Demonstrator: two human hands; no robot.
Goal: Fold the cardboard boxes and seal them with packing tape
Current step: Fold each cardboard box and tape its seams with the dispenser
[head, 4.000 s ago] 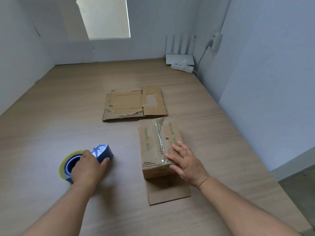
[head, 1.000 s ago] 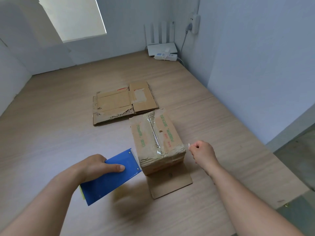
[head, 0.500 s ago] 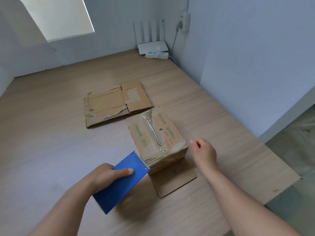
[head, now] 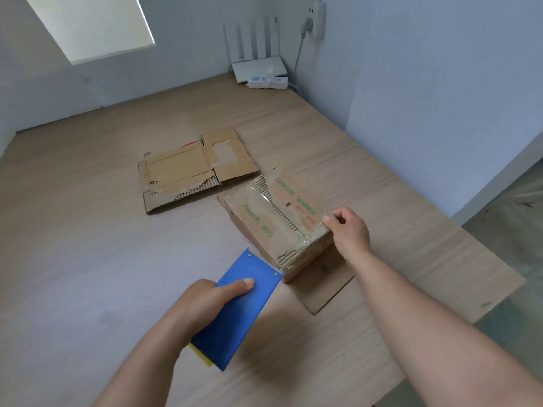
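A: Where are we w/ the task?

B: Abt halfway, we'd say. One box (head: 276, 224) is folded up, w/ clear tape along its top seam. It sits near the middle of the table (head: 88, 259) on a loose sheet (head: 326, 286). The flat box (head: 191, 174) behind it, to the left, isn't folded or taped yet.

A: Hands?

B: Our left hand (head: 205, 301) grips the blue dispenser (head: 235, 312), thumb laid on top, front edge right at the box's near end. Our right hand (head: 349, 233) pinches at the box's top right edge by the near corner. Tape btwn the fingers? We can't tell.

A: Which way's the box lie?

B: Long axis runs away from us, far end swung a bit left, and the seam follows it. Near end faces the dispenser, so we prob. tape that end next.
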